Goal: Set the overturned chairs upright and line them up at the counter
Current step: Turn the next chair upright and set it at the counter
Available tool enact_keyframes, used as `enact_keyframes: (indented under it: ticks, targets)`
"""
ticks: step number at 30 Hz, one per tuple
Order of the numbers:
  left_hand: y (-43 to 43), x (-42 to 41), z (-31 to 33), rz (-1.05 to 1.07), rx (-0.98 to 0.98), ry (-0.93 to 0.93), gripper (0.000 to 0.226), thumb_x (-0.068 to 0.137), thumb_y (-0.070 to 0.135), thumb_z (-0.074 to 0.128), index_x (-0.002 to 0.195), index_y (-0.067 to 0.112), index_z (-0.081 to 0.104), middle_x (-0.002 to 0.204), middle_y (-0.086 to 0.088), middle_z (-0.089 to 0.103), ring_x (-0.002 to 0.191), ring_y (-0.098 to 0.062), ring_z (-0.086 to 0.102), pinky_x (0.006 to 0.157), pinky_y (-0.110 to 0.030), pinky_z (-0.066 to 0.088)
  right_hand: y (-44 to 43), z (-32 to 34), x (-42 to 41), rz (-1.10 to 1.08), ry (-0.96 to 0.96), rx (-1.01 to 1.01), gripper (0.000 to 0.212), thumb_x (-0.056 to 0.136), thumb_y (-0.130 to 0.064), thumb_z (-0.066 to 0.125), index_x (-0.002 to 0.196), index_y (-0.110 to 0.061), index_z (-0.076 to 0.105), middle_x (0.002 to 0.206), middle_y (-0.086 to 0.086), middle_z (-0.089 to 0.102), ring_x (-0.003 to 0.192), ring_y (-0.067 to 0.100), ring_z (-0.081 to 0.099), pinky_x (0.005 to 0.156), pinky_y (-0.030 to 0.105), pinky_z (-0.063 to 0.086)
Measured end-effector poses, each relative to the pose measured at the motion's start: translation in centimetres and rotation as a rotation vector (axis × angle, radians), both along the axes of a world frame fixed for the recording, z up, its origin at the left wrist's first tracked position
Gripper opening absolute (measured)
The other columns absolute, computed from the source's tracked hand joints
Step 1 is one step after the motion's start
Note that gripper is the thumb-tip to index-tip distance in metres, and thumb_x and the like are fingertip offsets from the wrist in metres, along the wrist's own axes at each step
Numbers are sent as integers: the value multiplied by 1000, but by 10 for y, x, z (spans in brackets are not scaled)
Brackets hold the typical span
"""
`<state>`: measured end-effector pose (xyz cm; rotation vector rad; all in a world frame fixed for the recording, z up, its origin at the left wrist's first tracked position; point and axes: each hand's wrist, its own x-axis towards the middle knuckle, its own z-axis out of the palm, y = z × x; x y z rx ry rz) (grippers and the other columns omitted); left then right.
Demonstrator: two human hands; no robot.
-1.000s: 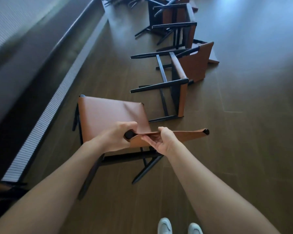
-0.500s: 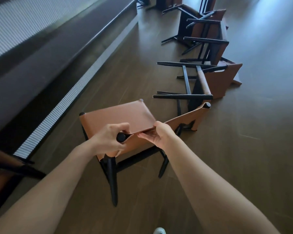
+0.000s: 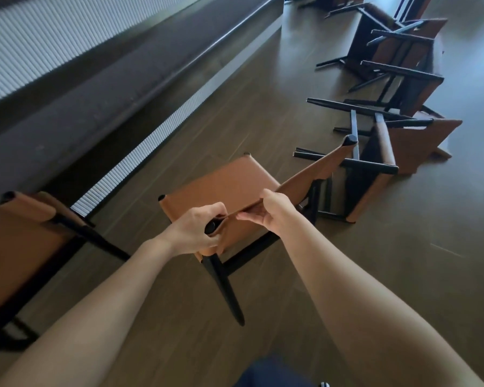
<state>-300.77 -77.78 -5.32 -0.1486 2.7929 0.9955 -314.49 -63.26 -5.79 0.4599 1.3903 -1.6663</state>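
Note:
I hold an upright chair (image 3: 224, 185) with a tan leather seat and black legs in the middle of the floor. My left hand (image 3: 196, 233) grips the black end of its backrest rail. My right hand (image 3: 268, 210) pinches the top edge of the tan backrest. Another upright tan chair (image 3: 20, 241) stands at the lower left beside the counter (image 3: 101, 88). To the right, an overturned chair (image 3: 380, 152) lies on its side with its legs pointing left. More overturned chairs (image 3: 397, 57) lie behind it.
The dark counter runs diagonally along the left, with a ribbed white strip (image 3: 140, 146) at its base. Brown wood floor (image 3: 403, 261) stretches to the right. My dark trouser leg shows at the bottom edge.
The held chair has swung round toward the counter, its backrest now angled to the upper right. The view has turned left, bringing the second upright chair into sight.

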Motion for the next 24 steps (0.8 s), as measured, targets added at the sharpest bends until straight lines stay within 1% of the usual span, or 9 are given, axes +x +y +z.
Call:
enact_keyframes:
  ticks: [3, 7, 10, 13, 15, 17, 19, 22, 24]
  targets:
    - [1, 11, -12, 10, 9, -17, 38, 81, 21, 73, 97, 45, 48, 93, 19, 61, 89, 0, 61, 79, -25, 55, -2, -6, 4, 42, 24, 16, 23, 103, -10, 40, 124, 0, 44, 125, 23, 59, 59, 37, 71, 59, 43, 61]
    - [-2, 26, -22, 25, 33, -31, 44, 81, 18, 72, 104, 46, 47, 100, 21, 59, 95, 5, 58, 82, -15, 51, -10, -12, 13, 96, 50, 62, 34, 104, -13, 39, 135, 0, 41, 142, 20, 49, 64, 39, 72, 72, 46, 62]
    - [-4, 37, -26, 57, 48, -18, 42, 82, 18, 71, 108, 42, 49, 102, 20, 58, 96, 7, 56, 81, -11, 48, -17, -14, 22, 106, 59, 54, 30, 104, -12, 39, 130, 2, 44, 134, 21, 56, 66, 38, 73, 70, 45, 62]
    - [-8, 40, -27, 53, 63, -37, 42, 83, 19, 70, 110, 41, 49, 103, 22, 57, 97, 3, 57, 80, -18, 52, -18, -14, 25, 104, 45, 56, 23, 102, -8, 39, 121, 2, 48, 120, 22, 63, 72, 41, 73, 64, 44, 62]
    - [-9, 42, -28, 35, 27, -71, 43, 84, 23, 70, 115, 41, 47, 105, 27, 55, 101, 3, 56, 83, -18, 50, -18, -15, 29, 102, 20, 60, 19, 102, -7, 40, 116, 1, 49, 114, 23, 64, 74, 41, 72, 61, 45, 61]
    - [-12, 48, -30, 27, -43, -85, 43, 84, 28, 70, 116, 44, 46, 101, 32, 53, 98, 5, 55, 81, -17, 49, -19, -18, 35, 98, 2, 52, 17, 102, -7, 40, 114, 1, 49, 110, 23, 65, 67, 38, 73, 61, 45, 61]
    - [-14, 56, -30, 20, -115, -78, 39, 85, 31, 69, 114, 43, 46, 99, 31, 54, 93, 5, 56, 77, -19, 51, -21, -23, 42, 105, -5, 42, 20, 102, -9, 40, 117, 2, 50, 108, 24, 66, 65, 37, 73, 62, 44, 61]
    - [-15, 70, -33, 15, -197, -81, 33, 87, 31, 66, 114, 38, 50, 101, 23, 59, 90, 2, 58, 74, -26, 54, -25, -31, 56, 115, -17, 68, 25, 103, -11, 41, 124, 0, 48, 116, 22, 64, 63, 37, 72, 63, 44, 62]
    - [-15, 80, -39, 11, -235, -85, 32, 88, 30, 64, 117, 36, 50, 103, 21, 60, 89, 0, 59, 72, -25, 53, -25, -37, 65, 122, -29, 78, 29, 103, -12, 40, 130, -2, 45, 126, 20, 58, 60, 37, 72, 66, 45, 62]
